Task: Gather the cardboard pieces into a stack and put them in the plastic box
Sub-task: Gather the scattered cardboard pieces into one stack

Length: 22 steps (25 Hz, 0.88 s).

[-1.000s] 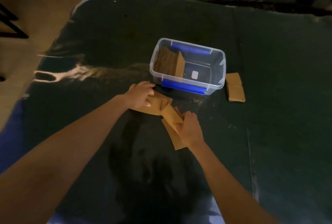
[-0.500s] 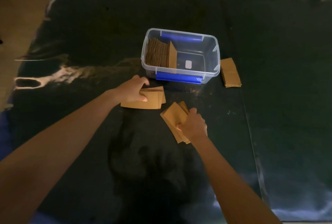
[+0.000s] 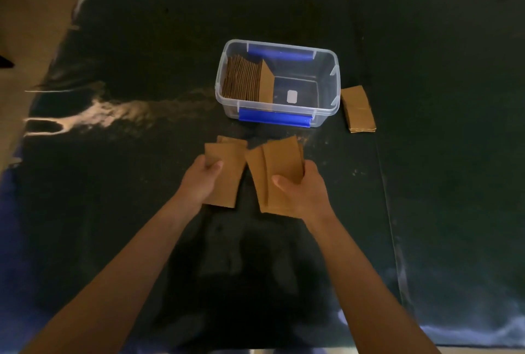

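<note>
My left hand [image 3: 200, 181] grips a small bunch of brown cardboard pieces [image 3: 227, 167] by their left edge, lifted just in front of the plastic box. My right hand [image 3: 302, 190] holds a second, fanned bunch of cardboard pieces [image 3: 277, 166] right beside the first; the two bunches almost touch. The clear plastic box [image 3: 326, 115] with blue handles stands beyond them and holds a row of cardboard pieces [image 3: 245, 79] standing on edge in its left half. Another flat stack of cardboard [image 3: 358, 109] lies on the mat to the right of the box.
A dark green mat [image 3: 440, 154] covers the work surface, with shiny wrinkled patches at the left. A pale floor [image 3: 25, 35] shows past the mat's left edge. The right half of the box shows only a white label on the bottom.
Both hands have picked their cardboard bunches up off the mat, turned them lengthwise and brought them side by side in front of the box. The camera has tilted down.
</note>
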Available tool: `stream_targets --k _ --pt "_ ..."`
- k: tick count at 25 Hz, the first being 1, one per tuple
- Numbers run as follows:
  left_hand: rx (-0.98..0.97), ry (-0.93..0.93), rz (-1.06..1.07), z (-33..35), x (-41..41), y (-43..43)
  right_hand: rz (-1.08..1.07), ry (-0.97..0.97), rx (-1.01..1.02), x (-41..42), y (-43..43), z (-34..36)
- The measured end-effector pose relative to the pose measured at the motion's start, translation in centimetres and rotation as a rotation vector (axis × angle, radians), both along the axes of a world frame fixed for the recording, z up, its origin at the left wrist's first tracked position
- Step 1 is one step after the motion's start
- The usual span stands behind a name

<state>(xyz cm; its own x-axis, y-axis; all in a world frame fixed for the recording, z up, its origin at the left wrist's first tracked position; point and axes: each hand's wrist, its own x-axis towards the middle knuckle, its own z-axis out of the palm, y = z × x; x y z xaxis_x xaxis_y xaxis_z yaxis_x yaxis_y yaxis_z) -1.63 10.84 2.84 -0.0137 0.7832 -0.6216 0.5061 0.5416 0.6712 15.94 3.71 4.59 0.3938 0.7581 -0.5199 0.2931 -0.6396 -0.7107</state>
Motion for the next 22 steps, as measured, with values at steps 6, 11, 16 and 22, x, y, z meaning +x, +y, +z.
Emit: stream_targets --k 6,11,16,22 --pt "-0.143 -0.705 0.150 3.6 13.1 -3.2 -0.019 -0.108 0.097 5.7 0.7 1.4" --pt "0.018 -0.617 -0.015 4.1 24.0 -2.0 -0.176 -0.123 0.155 16.0 2.5 1.3" --pt "0.176 -0.391 0.102 2.1 32.0 3.4 -0.190 -0.144 0.102 22.6 8.8 -0.9" --pt "0.209 -0.003 -0.074 -2.9 33.9 7.4 0.003 -0.247 -0.019 23.8 12.4 -4.5"
